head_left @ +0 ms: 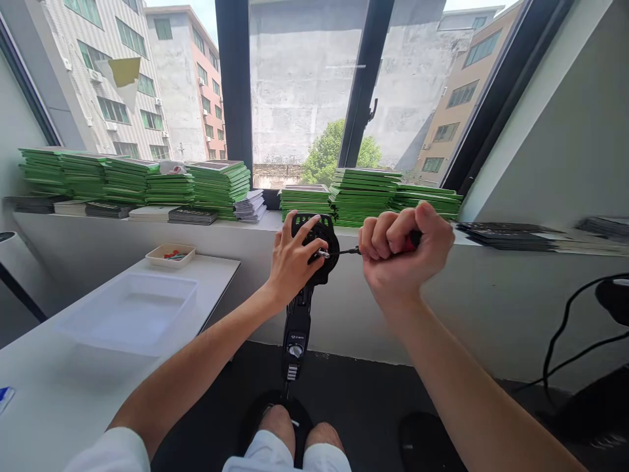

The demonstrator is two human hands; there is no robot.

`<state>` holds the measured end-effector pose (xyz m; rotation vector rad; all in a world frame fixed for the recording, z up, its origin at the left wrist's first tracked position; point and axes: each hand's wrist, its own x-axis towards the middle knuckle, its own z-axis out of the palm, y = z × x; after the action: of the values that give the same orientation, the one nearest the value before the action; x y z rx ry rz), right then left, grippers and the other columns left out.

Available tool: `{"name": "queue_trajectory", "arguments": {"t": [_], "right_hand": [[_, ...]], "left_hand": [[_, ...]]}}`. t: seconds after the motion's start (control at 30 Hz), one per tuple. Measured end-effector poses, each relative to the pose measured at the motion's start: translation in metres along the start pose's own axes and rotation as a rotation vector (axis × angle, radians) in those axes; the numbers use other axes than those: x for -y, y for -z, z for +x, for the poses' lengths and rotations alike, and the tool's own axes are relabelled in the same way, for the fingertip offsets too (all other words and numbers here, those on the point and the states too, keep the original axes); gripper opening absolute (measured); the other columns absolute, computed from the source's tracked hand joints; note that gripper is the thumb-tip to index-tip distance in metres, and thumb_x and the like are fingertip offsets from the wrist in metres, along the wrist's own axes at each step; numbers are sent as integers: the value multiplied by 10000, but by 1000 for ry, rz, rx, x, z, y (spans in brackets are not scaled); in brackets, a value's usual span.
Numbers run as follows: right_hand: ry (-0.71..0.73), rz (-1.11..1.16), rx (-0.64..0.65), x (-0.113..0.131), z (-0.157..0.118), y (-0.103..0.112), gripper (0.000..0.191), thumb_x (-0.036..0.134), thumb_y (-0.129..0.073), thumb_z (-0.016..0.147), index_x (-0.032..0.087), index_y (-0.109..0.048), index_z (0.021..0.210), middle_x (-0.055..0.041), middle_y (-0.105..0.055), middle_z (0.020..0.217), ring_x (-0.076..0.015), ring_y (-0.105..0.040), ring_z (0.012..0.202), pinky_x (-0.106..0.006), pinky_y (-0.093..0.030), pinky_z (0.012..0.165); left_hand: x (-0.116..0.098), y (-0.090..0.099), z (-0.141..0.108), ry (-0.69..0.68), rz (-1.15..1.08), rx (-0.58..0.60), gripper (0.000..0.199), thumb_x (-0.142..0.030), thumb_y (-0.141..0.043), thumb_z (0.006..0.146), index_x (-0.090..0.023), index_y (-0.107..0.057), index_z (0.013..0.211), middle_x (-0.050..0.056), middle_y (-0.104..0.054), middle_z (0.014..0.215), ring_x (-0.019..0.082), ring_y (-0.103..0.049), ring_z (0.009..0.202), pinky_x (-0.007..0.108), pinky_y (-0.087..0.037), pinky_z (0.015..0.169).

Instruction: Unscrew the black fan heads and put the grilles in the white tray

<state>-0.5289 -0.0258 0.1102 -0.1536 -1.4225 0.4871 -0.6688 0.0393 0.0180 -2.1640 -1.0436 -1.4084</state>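
In front of me stands a black electric fan on a stand, its round head bare of blades and front grille. My left hand grips the fan's head, fingers spread over it, with thumb and forefinger beside the metal shaft at its centre. Wrapped in a fist, my right hand holds a screwdriver with a red and black handle. Its blade lies level, pointing left at the fan head; whether the tip touches a screw I cannot tell. Lower down, the fan's control panel carries a silver knob.
Stacks of green-edged books line the windowsill, with more stacks behind the fan. At left, a white table bears a translucent plastic bin and a small tray of small parts. Black cables hang at right.
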Motion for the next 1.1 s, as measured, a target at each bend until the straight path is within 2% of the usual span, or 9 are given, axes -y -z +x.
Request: {"name": "queue_trajectory", "arguments": {"t": [0.13, 0.43, 0.6, 0.77, 0.93, 1.1], "right_hand": [[-29, -8, -38, -4, -3, 2, 593, 495, -642, 888, 227, -367, 436, 33, -265, 399, -92, -250, 345, -285, -233, 365], [50, 57, 49, -8, -3, 1, 533, 373, -570, 941, 206, -372, 475, 35, -285, 413, -86, -283, 357, -264, -237, 376], [207, -109, -4, -7, -17, -5, 526, 368, -605, 987, 218, -413, 520, 30, -320, 446, -116, -367, 394, -310, -297, 414], [293, -236, 45, -5, -30, -2, 494, 415, -557, 1029, 221, -446, 588, 22, -371, 517, -129, -427, 458, -318, -345, 460], [318, -332, 146, -8, -40, 3, 441, 402, -487, 1060, 220, -492, 659, 11, -449, 574, -138, -474, 525, -322, -380, 520], [315, -519, 193, -1, -38, 12, 356, 344, -443, 1074, 229, -505, 742, -13, -555, 715, -159, -569, 665, -330, -457, 613]], "left_hand": [[1, 0, 0, -10, 9, -15, 88, -271, -640, 958, -279, -710, 1012, 35, -512, 1577, 403, -207, 1577, 674, -409, 1152], [1, -4, 1, -18, 20, -17, 97, -274, -636, 960, -280, -708, 1023, 26, -503, 1583, 408, -207, 1575, 662, -418, 1142], [4, -4, 2, -7, 25, -45, 78, -291, -652, 954, -275, -714, 998, 29, -535, 1558, 396, -252, 1559, 636, -458, 1123], [2, -3, 2, -3, 11, -36, 92, -297, -646, 958, -281, -724, 1004, 26, -526, 1566, 399, -246, 1562, 643, -447, 1128], [0, 0, 1, 12, -3, 2, 116, -305, -634, 963, -286, -730, 1026, 25, -501, 1589, 415, -223, 1570, 669, -430, 1128], [4, -2, 2, 4, 11, -24, 118, -304, -633, 967, -284, -737, 1018, 26, -519, 1574, 417, -239, 1564, 661, -452, 1112]]}}
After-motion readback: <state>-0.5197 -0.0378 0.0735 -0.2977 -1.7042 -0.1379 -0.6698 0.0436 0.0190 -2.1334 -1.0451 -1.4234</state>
